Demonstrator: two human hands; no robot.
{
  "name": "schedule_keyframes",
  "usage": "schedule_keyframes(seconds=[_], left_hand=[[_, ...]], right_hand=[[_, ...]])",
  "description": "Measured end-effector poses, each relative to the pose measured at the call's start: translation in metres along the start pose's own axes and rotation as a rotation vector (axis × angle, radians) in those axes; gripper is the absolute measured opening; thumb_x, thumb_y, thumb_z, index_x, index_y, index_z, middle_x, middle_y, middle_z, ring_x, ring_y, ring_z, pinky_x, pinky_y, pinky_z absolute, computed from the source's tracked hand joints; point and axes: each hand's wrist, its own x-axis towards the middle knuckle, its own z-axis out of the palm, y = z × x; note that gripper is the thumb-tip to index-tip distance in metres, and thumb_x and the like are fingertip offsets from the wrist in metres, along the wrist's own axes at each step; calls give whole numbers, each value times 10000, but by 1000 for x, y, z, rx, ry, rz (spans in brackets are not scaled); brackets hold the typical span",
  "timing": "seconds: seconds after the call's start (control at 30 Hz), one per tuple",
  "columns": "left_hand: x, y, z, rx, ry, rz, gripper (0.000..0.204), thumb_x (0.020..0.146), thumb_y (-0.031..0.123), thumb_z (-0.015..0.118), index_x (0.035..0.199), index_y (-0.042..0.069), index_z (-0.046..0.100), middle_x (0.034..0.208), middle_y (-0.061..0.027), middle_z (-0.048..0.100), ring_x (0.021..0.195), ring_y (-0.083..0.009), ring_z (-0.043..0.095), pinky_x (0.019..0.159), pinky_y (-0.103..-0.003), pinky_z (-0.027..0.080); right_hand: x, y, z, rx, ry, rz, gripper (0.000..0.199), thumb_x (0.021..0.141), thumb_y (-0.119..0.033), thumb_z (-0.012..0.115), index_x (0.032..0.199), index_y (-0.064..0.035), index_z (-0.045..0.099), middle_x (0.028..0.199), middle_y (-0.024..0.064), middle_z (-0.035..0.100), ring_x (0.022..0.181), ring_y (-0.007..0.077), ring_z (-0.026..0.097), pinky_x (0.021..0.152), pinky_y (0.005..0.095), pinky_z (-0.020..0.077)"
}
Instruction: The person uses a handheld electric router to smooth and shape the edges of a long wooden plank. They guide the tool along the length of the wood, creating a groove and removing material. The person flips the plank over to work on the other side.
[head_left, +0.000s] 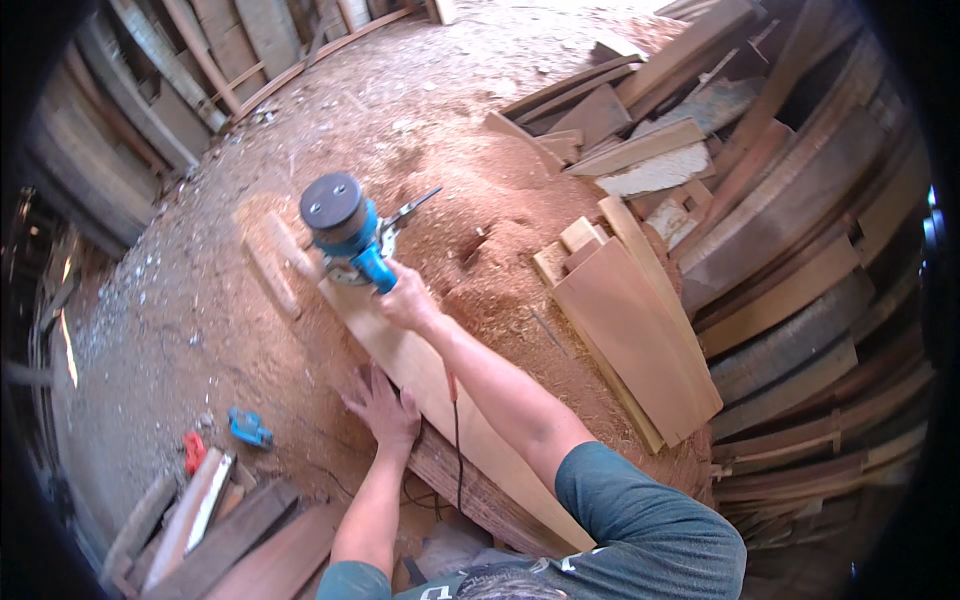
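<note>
In the head view, the right hand (pixel 408 302) is gripping the handle of a blue power tool with a round black top (pixel 345 228), which is sitting at the far end of a long pale wooden board (pixel 485 455). The left hand (pixel 388 408), fingers spread apart, is resting at the board's left edge, above a rough reddish-brown beam (pixel 490 510). Reddish sawdust (pixel 490 205) is lying beyond.

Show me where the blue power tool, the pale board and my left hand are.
Blue power tool (pixel 352 240): head view, on its blue body.
Pale board (pixel 492 452): head view, on its broad upper face.
Left hand (pixel 390 412): head view, on the back of the hand.
</note>
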Motion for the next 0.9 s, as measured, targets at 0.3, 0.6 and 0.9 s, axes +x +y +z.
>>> schedule_keyframes(seconds=[0.3, 0.6, 0.9], left_hand=[[0, -3, -2, -14, 57, -3, 770, 1044, 527, 319, 1589, -15, 364, 1638, -171, 417, 1581, -429, 226, 1201, -749, 15], [0, 2, 5, 13, 103, -14, 741, 1010, 444, 347, 1596, -8, 366, 1636, -150, 432, 1590, -398, 223, 1217, -733, -19], [0, -1, 6, 39, 77, -30, 761, 1012, 454, 323, 1623, 0, 320, 1665, -140, 395, 1594, -400, 209, 1207, -748, -30]], right_hand=[[-211, 16, -90, -92, -125, 64, 266, 846, -80, 657, 1104, -33, 613, 771, 116, 587, 710, 180, 560, 704, 372, 507], [-412, 25, -186, -113, -278, 393, 233, 807, -64, 742, 997, -74, 607, 788, 30, 605, 713, 148, 590, 699, 347, 514], [-331, 33, -160, -98, -356, 301, 386, 812, -45, 698, 1183, -80, 597, 784, 45, 584, 714, 177, 597, 697, 364, 508]])
